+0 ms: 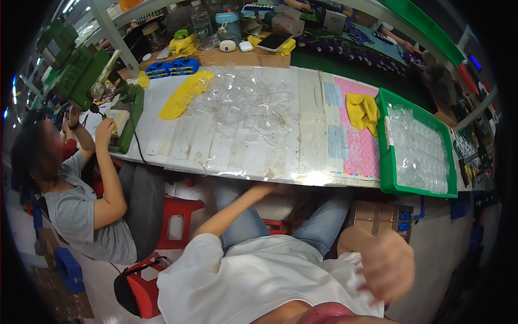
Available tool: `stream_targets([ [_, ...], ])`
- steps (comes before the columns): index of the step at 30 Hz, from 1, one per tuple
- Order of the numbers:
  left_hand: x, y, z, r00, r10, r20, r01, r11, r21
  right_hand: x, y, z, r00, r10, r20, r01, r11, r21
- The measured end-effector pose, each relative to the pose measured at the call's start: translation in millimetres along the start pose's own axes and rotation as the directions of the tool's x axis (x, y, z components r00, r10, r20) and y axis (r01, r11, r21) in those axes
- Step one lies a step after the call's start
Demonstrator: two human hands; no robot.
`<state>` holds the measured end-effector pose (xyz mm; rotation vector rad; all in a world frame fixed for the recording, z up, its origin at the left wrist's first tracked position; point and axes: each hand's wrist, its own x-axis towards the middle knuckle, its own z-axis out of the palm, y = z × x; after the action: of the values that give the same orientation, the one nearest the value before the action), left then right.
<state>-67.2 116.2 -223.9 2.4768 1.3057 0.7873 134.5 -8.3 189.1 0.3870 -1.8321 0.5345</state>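
Observation:
My left hand (274,188) is low at the table's front edge, over my lap, and its fingers are hidden under the edge. Raised close in front of my right shoulder is my right hand (387,268), smeared by motion, so its fingers cannot be made out. On the white table (183,143) lies a loose heap of clear plastic pieces (251,102). A green tray (384,167) at the right holds clear plastic parts (421,148) in rows. Between heap and tray, a crumpled yellow cloth (362,112) rests on a pink sheet (353,151).
A co-worker (89,205) sits at the left, hands at a green drill press (127,121). Another yellow cloth (183,97) and blue holders (172,68) lie behind. A shelf carries a bottle (202,27) and phone (274,40). Red stools (181,221) stand below.

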Motion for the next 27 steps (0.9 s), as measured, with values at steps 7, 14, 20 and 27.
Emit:
stream_targets([
  [7,-20.4,117.9,-171.9,0.718,0.585,0.377,-0.190,0.686,-0.702,58.2,6.0,18.6,0.860,-0.421,-0.289,0.420,0.905,-0.069],
  [14,135.9,41.8,-276.0,0.951,0.168,-0.258,-0.246,0.919,-0.310,25.8,19.2,23.0,0.545,-0.593,-0.593,0.384,0.805,-0.451],
  [20,276.2,-151.0,-282.4,0.767,-0.047,-0.639,0.031,0.999,-0.036,-17.9,47.6,38.5,0.960,-0.145,-0.241,0.151,0.989,0.005],
  [27,349.6,-198.3,-266.0,0.832,-0.101,-0.546,0.208,0.968,0.139,36.7,30.3,30.0,0.511,-0.645,-0.568,0.544,0.755,-0.367],
])
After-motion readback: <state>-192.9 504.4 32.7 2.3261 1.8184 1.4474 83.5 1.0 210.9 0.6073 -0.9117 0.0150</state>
